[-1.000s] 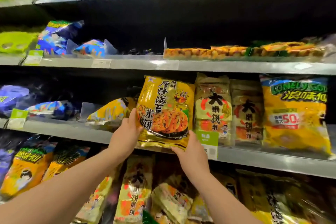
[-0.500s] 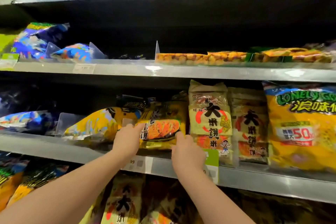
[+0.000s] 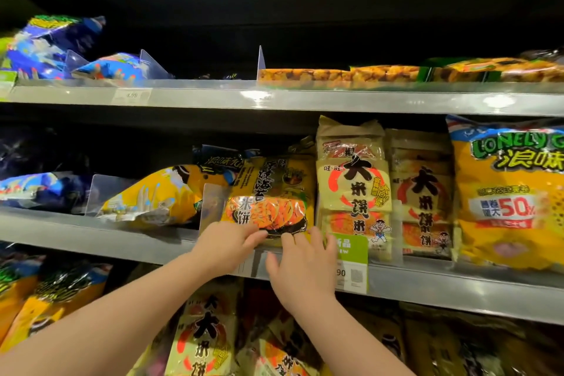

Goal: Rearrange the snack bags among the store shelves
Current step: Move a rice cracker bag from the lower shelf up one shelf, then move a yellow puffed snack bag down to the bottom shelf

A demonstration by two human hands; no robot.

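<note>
A yellow seaweed rice-cracker bag (image 3: 271, 192) with an orange cracker picture leans back on the middle shelf (image 3: 91, 238), between a clear divider (image 3: 210, 207) and beige rice-cracker bags (image 3: 354, 186). My left hand (image 3: 225, 244) touches the bag's lower left edge with straight fingers. My right hand (image 3: 302, 265) has its fingers spread, the tips against the bag's bottom edge at the shelf lip. Neither hand grips the bag.
A yellow bag (image 3: 155, 198) lies on its side left of the divider. A large yellow Lonely God bag (image 3: 506, 198) stands at the right. Blue bags (image 3: 55, 43) and flat orange packs (image 3: 381, 73) sit on the upper shelf. More rice-cracker bags (image 3: 204, 336) fill the shelf below.
The yellow bag, held upright in front of the shelf a second ago, now rests inside the shelf slot. Both hands have let go and lie flat at its bottom edge.
</note>
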